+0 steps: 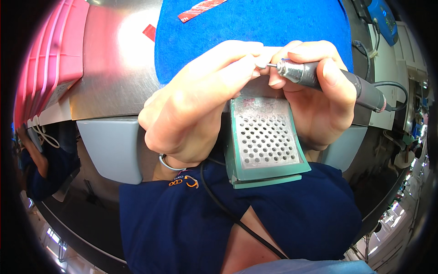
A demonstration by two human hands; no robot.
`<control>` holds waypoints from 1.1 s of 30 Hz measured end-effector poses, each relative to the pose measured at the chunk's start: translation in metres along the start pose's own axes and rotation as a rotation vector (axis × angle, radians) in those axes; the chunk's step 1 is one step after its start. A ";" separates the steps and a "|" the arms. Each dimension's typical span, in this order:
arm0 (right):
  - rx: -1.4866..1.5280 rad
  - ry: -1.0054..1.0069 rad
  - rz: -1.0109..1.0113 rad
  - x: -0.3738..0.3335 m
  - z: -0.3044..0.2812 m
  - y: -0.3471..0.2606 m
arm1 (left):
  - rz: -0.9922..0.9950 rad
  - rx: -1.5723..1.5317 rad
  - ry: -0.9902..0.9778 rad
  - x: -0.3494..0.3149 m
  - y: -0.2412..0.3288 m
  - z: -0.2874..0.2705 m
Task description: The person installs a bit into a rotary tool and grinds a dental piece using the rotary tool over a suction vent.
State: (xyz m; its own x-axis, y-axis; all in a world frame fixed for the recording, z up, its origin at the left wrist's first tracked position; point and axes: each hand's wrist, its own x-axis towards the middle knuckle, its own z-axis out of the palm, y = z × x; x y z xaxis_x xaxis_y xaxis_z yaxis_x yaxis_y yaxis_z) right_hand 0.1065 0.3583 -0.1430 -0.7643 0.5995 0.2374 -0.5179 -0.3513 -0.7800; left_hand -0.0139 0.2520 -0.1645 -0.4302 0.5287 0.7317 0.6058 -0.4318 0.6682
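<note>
A black and silver rotary handpiece [362, 91] lies in my right hand [335, 80], gripped between the thumb and fingers, with its thin metal bit pointing left. My left hand [196, 91] is closed, its thumb and fingertips pinched around something small [262, 64] at the end of the bit. Glare and the fingers hide what that piece is. The fingertips of both hands nearly meet. Just below them, between my wrists, stands a green-framed bench rest with a metal plate [269, 137] full of round holes.
A blue cloth [255, 25] covers the metal worktop [102, 91] beyond my hands, with a red printed strip [200, 9] on it. Pink stacked trays [57, 50] stand at left, a blue device [383, 20] at far right. A cable [404, 91] trails from the handpiece. Another person [50, 160] sits at left.
</note>
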 end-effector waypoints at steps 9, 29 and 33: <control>-0.048 0.005 0.001 0.000 0.001 -0.001 | -0.033 0.027 -0.006 0.000 0.001 -0.001; -0.111 -0.022 0.011 -0.001 -0.003 -0.002 | -0.096 -0.094 0.055 0.000 0.001 0.002; -0.173 -0.047 0.007 0.001 -0.003 -0.004 | -0.156 -0.097 0.088 0.000 0.007 0.002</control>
State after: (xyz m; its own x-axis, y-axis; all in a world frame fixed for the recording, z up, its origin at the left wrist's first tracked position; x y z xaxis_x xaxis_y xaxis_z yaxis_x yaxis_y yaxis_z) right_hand 0.1090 0.3625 -0.1412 -0.7869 0.5620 0.2548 -0.4413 -0.2240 -0.8690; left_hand -0.0078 0.2506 -0.1601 -0.5729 0.5306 0.6247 0.4623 -0.4201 0.7809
